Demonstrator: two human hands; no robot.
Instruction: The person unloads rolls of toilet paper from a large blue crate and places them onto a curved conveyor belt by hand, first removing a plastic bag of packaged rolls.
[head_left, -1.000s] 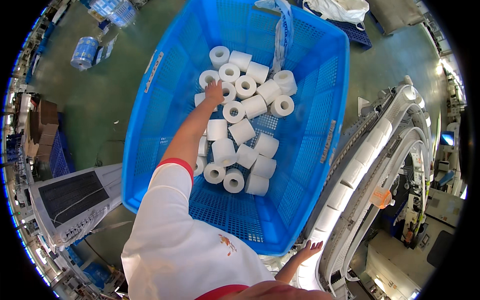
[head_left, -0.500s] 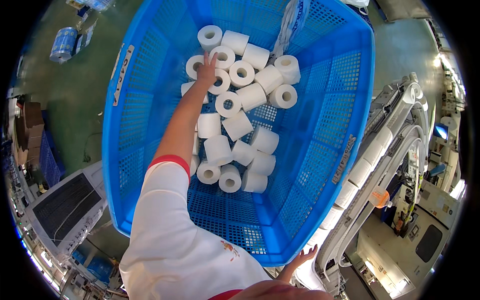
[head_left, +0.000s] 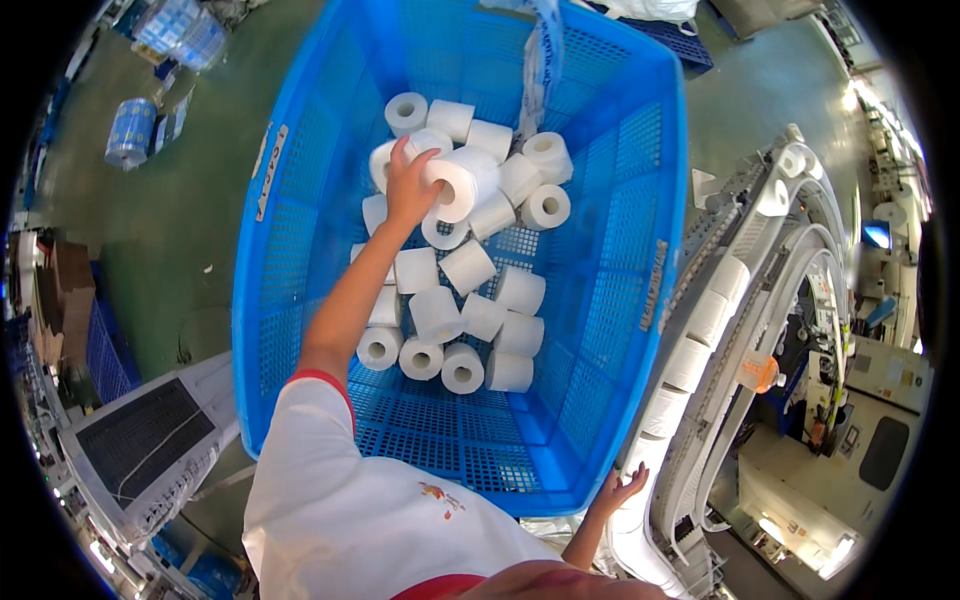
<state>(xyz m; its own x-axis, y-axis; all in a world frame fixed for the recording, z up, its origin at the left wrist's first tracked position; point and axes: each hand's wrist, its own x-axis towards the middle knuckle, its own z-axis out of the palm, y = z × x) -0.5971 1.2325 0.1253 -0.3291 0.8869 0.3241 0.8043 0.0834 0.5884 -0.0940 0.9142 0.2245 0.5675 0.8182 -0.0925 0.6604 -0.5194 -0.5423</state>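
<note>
My left hand [head_left: 408, 188] reaches into a big blue perforated plastic basket [head_left: 480, 478] and is closed on a white toilet paper roll [head_left: 474, 170], lifted above other rolls. Its fingers are at the roll's end near the core hole. Many more toilet paper rolls [head_left: 437, 314] lie loose on the basket floor, some upright and some on their sides. By the basket's near right corner, my right hand [head_left: 622, 488] is open with fingers spread and nothing in it. It is beside the conveyor's rolls; whether it touches one I cannot tell.
A curved conveyor [head_left: 722, 370] carrying a row of white rolls runs along the basket's right side. A clear bottle with orange contents or label [head_left: 758, 373] stands by it. A clear plastic bag [head_left: 541, 70] hangs in the basket's far end. A grey machine [head_left: 150, 435] stands at left; blue printed film rolls [head_left: 130, 133] lie on the floor.
My left hand has closed on a roll and raised it from the pile. The view has shifted, placing the basket further left at its right side. My right hand remains open near the corner.
</note>
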